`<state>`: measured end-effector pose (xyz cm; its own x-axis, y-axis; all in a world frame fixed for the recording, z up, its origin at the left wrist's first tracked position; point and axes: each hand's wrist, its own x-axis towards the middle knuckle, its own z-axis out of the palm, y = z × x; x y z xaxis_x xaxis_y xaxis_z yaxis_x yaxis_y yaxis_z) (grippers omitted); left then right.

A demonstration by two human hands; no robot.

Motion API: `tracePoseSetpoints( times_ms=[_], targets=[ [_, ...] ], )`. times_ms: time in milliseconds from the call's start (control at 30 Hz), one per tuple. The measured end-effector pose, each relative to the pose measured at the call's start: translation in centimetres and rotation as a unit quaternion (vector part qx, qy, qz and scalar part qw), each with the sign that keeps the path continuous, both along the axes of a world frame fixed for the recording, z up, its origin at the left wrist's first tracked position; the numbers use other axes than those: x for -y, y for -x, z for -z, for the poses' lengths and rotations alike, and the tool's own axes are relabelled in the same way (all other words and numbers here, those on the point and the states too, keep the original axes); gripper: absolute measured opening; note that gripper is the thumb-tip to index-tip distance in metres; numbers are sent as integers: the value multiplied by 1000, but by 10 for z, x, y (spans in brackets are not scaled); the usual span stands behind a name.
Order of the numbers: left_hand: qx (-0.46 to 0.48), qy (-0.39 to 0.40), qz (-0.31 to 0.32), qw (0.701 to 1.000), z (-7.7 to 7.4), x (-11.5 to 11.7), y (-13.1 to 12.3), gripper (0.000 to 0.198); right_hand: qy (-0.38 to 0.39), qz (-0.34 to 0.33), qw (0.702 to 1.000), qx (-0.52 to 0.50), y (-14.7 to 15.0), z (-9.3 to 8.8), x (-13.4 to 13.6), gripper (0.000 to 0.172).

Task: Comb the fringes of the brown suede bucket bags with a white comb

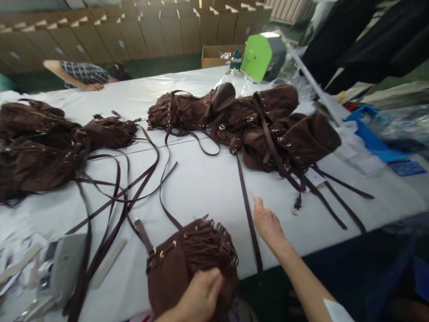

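Observation:
A brown suede fringed bag [187, 264] lies at the near edge of the white table [208, 179]. My left hand [199, 297] is closed on the bag's lower side, gripping the suede. My right hand [266, 221] reaches forward over the table right of the bag, fingers held together and pointing away, close to a long brown strap [248, 210] but holding nothing I can see. That strap runs up to a pile of brown bags [268, 125] at the back right.
More brown bags [40, 143] heap at the left, with loose straps [114, 188] trailing across the middle. Metal pieces and paper scraps [50, 268] lie at front left. A green-fronted machine [263, 56], cardboard boxes [167, 31], another person's arm [73, 76] and blue items [375, 138] surround the table.

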<state>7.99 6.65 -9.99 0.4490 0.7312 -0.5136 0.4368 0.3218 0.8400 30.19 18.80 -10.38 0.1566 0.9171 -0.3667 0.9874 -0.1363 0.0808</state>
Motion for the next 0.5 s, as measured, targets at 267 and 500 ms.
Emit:
tracePoseSetpoints(
  times_ms=[267,500],
  targets=[
    [-124,-127,-132,975,-3,-34,38,54,-63,-34,980,-188,-6,-13,116,32],
    [-334,-121,270,895,-27,15,41,42,-151,-173,955,-189,58,8,218,38]
  ],
)
